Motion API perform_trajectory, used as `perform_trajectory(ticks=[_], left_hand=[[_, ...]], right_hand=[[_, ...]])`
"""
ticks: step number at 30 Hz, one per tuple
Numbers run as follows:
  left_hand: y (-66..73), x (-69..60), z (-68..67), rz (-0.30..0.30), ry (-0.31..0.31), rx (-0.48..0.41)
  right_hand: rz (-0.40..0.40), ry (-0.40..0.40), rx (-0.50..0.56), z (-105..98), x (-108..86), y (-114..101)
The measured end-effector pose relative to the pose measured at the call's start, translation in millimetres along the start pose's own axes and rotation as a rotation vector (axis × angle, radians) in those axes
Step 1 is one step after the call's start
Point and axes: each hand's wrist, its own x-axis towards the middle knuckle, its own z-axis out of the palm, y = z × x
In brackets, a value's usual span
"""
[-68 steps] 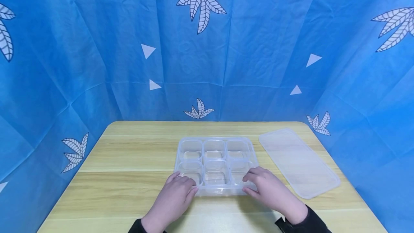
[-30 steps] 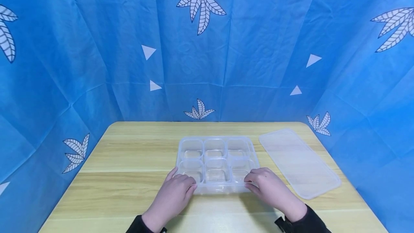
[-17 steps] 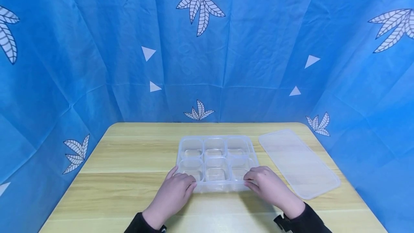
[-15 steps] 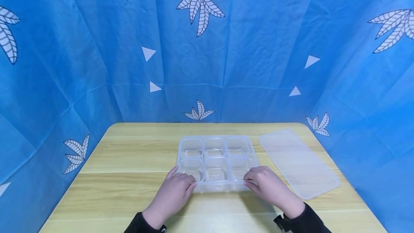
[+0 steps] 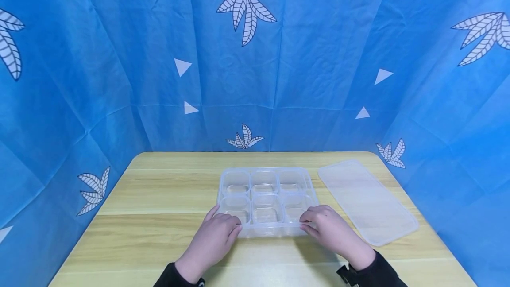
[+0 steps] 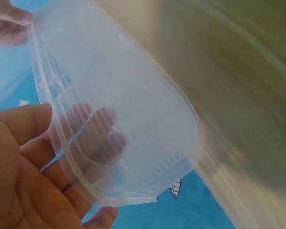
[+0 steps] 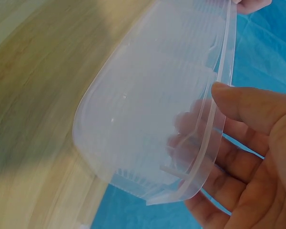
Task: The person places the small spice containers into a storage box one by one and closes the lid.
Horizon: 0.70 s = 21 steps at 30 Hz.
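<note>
A clear plastic storage box (image 5: 271, 231) with several compartments sits on the table, open at the top. At its near left corner my left hand (image 5: 213, 240) grips the rim, thumb outside and fingertips over the inner side. My right hand (image 5: 332, 231) pinches the near rim toward the right corner. In the left wrist view the fingers show through the translucent box wall (image 6: 128, 71), with the thumb on the near side. The right wrist view has a matching hold on the box (image 7: 143, 90). No loose items are visible inside the compartments.
A flat translucent lid (image 5: 368, 203) lies at an angle on the table, right of the box. The wood-grain table (image 5: 159, 189) has rounded far corners. Blue patterned cloth (image 5: 255, 70) hangs behind and along both sides.
Since the earliest frame, the box has shifted slightly away from me and my right fingers have closed on its rim. Over the last half second, hands and box have barely moved.
</note>
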Motion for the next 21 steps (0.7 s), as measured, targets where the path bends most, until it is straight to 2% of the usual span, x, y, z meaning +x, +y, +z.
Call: perform_trajectory(ticks=[9,14,21], left_hand=[[3.3,-4.1,-0.8,-0.019,0.051,-0.03],[6.2,-5.3,-2.5,-0.003,0.079,-0.034],[9.3,-6.4,-3.4,0.007,0.079,-0.048]], right_hand=[[0.069,0.037,0.011,-10.4,-4.5,-0.6],[0.092,0.056,-0.006,-18.0,-6.3,2.4],[0.113,0.101,-0.029,-27.6,-9.1,11.4]])
